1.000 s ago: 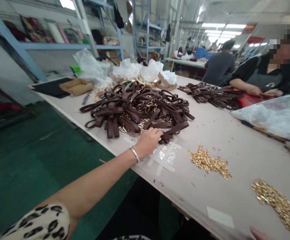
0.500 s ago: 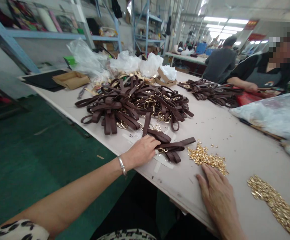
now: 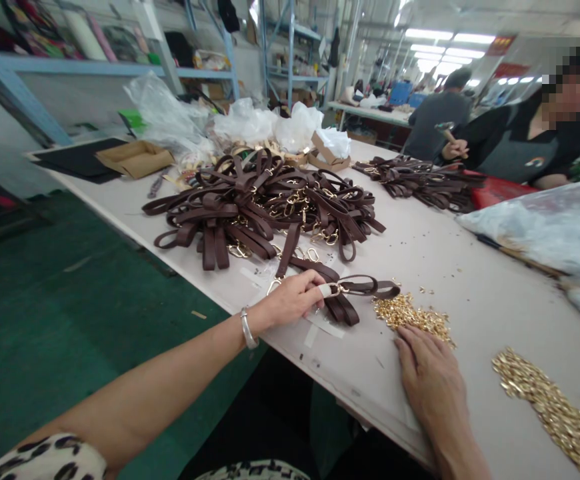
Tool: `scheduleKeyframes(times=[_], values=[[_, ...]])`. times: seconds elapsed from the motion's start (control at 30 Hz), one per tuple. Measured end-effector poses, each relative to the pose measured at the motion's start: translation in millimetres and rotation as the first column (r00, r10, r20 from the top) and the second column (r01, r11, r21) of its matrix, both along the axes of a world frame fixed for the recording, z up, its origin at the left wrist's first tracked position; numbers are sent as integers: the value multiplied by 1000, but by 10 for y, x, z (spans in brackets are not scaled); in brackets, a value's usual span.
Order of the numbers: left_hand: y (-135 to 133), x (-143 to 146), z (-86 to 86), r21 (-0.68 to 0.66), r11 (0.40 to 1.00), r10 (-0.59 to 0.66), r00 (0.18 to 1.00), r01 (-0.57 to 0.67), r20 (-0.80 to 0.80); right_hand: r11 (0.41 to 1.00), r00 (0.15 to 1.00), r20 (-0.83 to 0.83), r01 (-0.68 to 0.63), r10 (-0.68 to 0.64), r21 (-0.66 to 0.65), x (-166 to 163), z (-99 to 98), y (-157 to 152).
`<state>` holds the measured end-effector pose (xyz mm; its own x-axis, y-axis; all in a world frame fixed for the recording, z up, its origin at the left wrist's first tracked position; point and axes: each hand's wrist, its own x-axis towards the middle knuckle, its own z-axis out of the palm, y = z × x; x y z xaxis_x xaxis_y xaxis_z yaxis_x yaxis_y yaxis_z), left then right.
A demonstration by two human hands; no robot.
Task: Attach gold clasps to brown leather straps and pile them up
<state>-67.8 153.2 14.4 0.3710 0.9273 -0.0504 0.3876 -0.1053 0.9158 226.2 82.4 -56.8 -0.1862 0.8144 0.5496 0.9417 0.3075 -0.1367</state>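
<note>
My left hand (image 3: 297,297) is closed in a pinch on the gold clasp (image 3: 335,289) of a dark brown wrist strap (image 3: 377,288), whose loop points right. Under and beside it lie a few more brown straps (image 3: 344,311) on the table. Fingers stretched out, my right hand (image 3: 433,377) rests at the near edge of a pile of small gold metal pieces (image 3: 413,312), fingertips touching it. Whether a piece sits under those fingertips is hidden. Behind my left hand spreads a large heap of brown straps (image 3: 250,207) with gold clasps.
A second pile of gold pieces (image 3: 550,407) lies on the table (image 3: 420,250) at the right. Farther back are an open cardboard box (image 3: 135,159), clear plastic bags (image 3: 255,121) and more straps (image 3: 420,179). A co-worker (image 3: 515,140) sits across, beside a plastic-wrapped bundle (image 3: 545,213).
My left hand has lifted a strap by its clasp, and its loop has swung right. My right hand stays at the gold pile. The co-worker's hand has risen with a tool.
</note>
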Motion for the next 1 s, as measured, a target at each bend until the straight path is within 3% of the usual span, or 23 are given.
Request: scheduleKeyframes(times=[0.23, 0.37, 0.6, 0.77, 1.0], values=[[34, 42, -60, -183, 977, 142, 971, -107, 194, 995, 998, 37, -54, 51, 81, -11, 30, -14], [17, 10, 4, -150, 972, 207, 960, -180, 190, 995, 998, 42, -44, 41, 87, 10, 5, -20], [-87, -77, 53, -25, 990, 143, 978, -141, 151, 995, 996, 75, -46, 40, 86, 29, 7, -43], [-120, -132, 122, 106, 973, 190, 970, -207, 150, 996, 995, 81, -60, 55, 64, 83, -48, -40], [-92, -149, 310, -7, 977, 204, 922, -214, 328, 997, 997, 72, -33, 28, 68, 64, -25, -41]])
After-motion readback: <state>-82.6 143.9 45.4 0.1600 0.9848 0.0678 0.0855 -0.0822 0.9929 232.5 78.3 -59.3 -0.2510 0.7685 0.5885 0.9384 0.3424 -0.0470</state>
